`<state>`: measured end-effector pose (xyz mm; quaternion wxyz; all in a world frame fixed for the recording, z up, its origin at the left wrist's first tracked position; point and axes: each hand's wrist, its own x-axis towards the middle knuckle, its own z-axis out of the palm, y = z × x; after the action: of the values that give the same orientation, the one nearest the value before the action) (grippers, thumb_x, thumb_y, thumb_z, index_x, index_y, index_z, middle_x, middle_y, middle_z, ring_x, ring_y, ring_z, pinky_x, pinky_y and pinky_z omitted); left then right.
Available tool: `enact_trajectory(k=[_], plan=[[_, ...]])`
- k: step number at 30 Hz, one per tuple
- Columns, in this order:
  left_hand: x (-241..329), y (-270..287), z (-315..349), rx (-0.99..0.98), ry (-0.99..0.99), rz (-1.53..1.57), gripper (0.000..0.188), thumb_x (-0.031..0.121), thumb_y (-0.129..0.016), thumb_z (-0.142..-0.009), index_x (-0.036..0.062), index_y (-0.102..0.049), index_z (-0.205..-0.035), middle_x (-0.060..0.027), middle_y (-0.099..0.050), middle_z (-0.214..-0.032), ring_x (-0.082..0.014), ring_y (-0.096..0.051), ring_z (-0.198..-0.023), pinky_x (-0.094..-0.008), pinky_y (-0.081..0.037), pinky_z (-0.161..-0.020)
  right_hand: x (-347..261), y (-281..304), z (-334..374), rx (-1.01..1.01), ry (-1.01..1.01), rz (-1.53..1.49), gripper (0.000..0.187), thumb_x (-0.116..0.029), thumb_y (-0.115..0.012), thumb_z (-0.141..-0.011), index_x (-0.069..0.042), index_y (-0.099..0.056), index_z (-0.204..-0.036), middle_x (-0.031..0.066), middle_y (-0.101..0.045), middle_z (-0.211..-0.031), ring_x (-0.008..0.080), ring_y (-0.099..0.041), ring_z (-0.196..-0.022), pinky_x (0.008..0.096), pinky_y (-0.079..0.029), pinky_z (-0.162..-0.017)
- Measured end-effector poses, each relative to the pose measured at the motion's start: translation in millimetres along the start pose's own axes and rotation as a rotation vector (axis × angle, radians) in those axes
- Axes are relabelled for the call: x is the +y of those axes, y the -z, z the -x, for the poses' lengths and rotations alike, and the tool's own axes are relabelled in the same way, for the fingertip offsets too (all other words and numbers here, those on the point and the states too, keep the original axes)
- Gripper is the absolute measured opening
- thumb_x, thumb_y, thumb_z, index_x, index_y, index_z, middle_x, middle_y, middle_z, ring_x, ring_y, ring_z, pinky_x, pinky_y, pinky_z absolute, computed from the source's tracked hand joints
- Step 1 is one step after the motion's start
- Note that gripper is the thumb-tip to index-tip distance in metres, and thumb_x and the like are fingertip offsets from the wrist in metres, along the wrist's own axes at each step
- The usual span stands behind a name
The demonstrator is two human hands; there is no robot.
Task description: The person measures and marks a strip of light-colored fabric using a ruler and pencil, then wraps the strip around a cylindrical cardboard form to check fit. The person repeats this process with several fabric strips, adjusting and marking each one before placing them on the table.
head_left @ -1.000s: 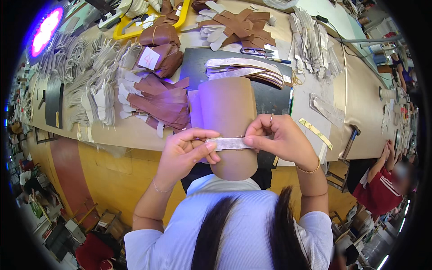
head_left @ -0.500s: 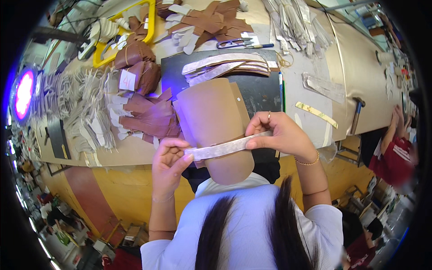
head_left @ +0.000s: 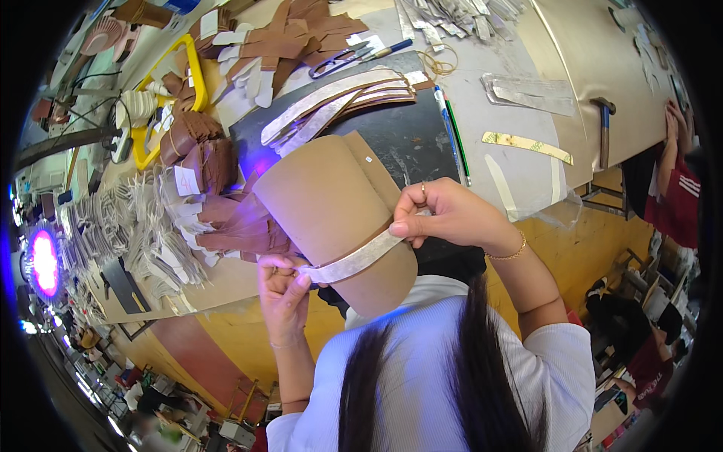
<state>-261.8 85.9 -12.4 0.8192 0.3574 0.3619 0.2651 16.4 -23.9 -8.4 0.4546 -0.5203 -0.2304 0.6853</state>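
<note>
A pale, curved strip [head_left: 352, 263] lies across the lower part of a brown curved panel [head_left: 324, 196], which bulges up over the front of the dark board. My left hand [head_left: 285, 294] pinches the strip's left end between thumb and fingers. At its right end, my right hand [head_left: 444, 215] grips it the same way, thumb on top. The strip follows the bend of the panel and seems to touch it. A second brown layer [head_left: 374, 169] shows behind the panel's right edge.
Beyond the panel, a stack of pale curved strips [head_left: 339, 105] rests on the dark board [head_left: 418, 135]. Thread snips [head_left: 343, 60], pens [head_left: 452, 135] and a hammer [head_left: 604, 132] lie around it. Brown pieces [head_left: 241, 226] are piled at left. Another person's hands [head_left: 675, 124] show at far right.
The view has turned, so the panel and strip now slant. My right hand has shifted inward to the panel's right edge, and the strip now bends closer around it.
</note>
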Motion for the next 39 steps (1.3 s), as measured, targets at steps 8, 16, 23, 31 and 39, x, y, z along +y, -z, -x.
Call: enact_trajectory(k=[8,16,23,31,39], plan=[[-7,2,-5,-0.003,-0.005,0.022,0.037,-0.006,-0.068,-0.083,0.0094,-0.045,-0.106,-0.0065,-0.058,-0.097,-0.0181,-0.061,-0.092,-0.0339,-0.053,-0.083,17,-4,-10,0.014,0.014,0.056,0.029,-0.03,-0.073,-0.088,-0.003,-0.064,-0.082,0.0002,-0.063,-0.069,0.006,-0.061,-0.064,0.0207,-0.05,-0.058],[-12,19,3,0.006,-0.015,0.163,0.04,-0.006,-0.069,-0.082,0.0115,-0.045,-0.109,0.0,-0.053,-0.093,-0.0153,-0.059,-0.091,-0.0348,-0.053,-0.084,37,3,0,-0.068,0.026,-0.33,0.023,-0.026,-0.07,-0.091,-0.003,-0.064,-0.09,0.0016,-0.066,-0.079,0.0071,-0.063,-0.067,0.02,-0.05,-0.062],[-17,19,0,-0.022,0.004,0.132,0.042,-0.005,-0.069,-0.082,0.0128,-0.044,-0.112,0.0002,-0.054,-0.095,-0.0149,-0.059,-0.093,-0.0345,-0.052,-0.087,40,1,-4,-0.043,0.011,-0.319,0.023,-0.026,-0.068,-0.093,-0.003,-0.064,-0.094,0.0007,-0.065,-0.079,0.0072,-0.063,-0.069,0.02,-0.051,-0.062],[-17,11,-3,-0.022,0.01,0.124,0.043,-0.005,-0.069,-0.082,0.0119,-0.044,-0.112,0.0,-0.051,-0.095,-0.0149,-0.058,-0.095,-0.0337,-0.054,-0.088,52,-7,-7,0.078,0.066,-0.251,0.023,-0.025,-0.072,-0.09,-0.005,-0.06,-0.094,-0.0006,-0.059,-0.078,0.0063,-0.057,-0.068,0.0213,-0.048,-0.06],[-15,3,9,-0.03,-0.074,0.216,0.039,-0.006,-0.064,-0.085,0.0104,-0.043,-0.114,-0.0071,-0.059,-0.1,-0.0184,-0.062,-0.091,-0.0356,-0.053,-0.084,-20,-44,24,0.623,0.822,0.993,0.034,-0.024,-0.072,-0.083,-0.003,-0.057,-0.106,0.0152,-0.058,-0.114,0.0276,-0.057,-0.11,0.0398,-0.047,-0.092]])
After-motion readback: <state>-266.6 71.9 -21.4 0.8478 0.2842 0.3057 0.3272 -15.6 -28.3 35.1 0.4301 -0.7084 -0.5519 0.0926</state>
